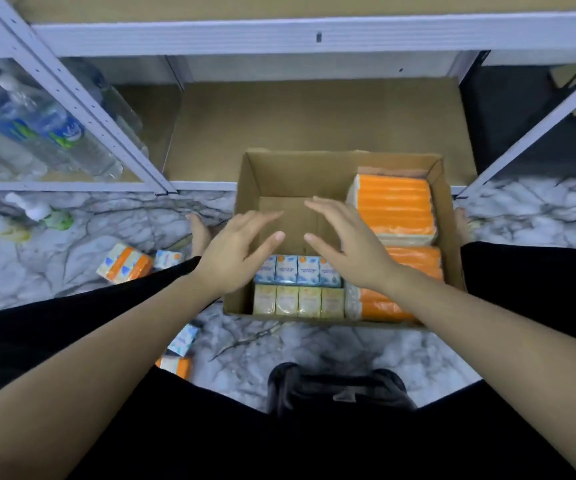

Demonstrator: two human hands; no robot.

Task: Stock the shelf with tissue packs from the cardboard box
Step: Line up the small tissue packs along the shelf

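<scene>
So both hands are hovering spread open over the cardboard box in the middle of the frame, left hand and right hand with fingers fanned and nothing in either one, palms facing down toward the small packs. The box sits on the marble floor right in front of the bottom shelf, whose brown board looks bare from here, so by my read little or nothing has gone up yet. Inside, lower left of the box, there's a row of blue tissue packs and a row of yellow tissue packs standing tight side by side, and the right side is taken up by bigger orange tissue bundles, one toward the back and more toward the near right corner. These should be super light and squishy, film-wrapped, so a bit slick, and a hard squeeze will just dent them rather than break anything. I'd guess the easy way is to press in from both ends of a row with flat palms and lift several at once; the risk is the middle ones popping out. The orange bundles probably want a hand on each short side. A few loose packs are lying on the floor at left, and water bottles fill the shelf bay at upper left, well apart from the box.
</scene>
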